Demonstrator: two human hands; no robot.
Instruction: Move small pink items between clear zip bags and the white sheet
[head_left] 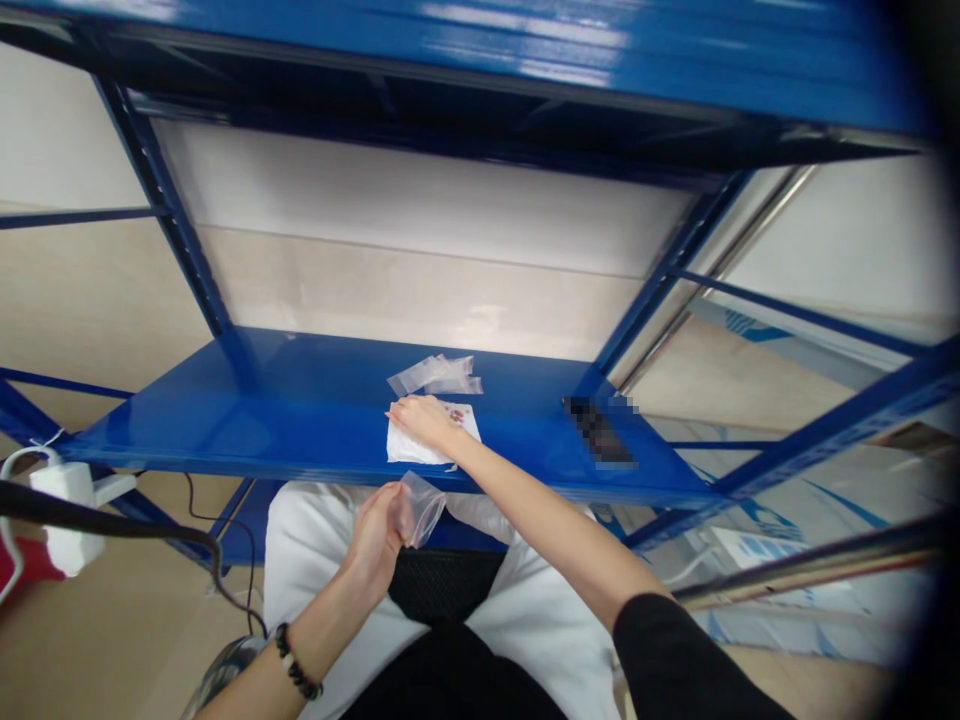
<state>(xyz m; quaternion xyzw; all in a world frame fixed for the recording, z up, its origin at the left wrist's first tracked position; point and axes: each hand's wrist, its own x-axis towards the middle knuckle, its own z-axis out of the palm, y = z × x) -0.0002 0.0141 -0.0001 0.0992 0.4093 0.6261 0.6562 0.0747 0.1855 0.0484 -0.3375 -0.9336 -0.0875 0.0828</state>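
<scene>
My left hand (382, 525) grips a small clear plastic bag (421, 508) by its left side, just in front of the shelf's front edge. The bag looks open at its right end. On the blue shelf lies a white sheet (412, 448), perhaps a tissue or a cloth. Over that sheet rests my right hand (426, 420), its fingers bent and close together, pointing left; whatever is under them is hidden. Small reddish-brown pieces (457, 414) show on the sheet beside the wrist. Several flat clear bags (439, 374) overlap just behind the sheet.
A dark, pixelated object (600, 432) lies at the right of the blue shelf (300, 400). Another blue shelf (450, 50) hangs overhead, between uprights. A white plug adapter (71, 510) and cables are at the left. Wrapped panels (825, 510) stand at the right.
</scene>
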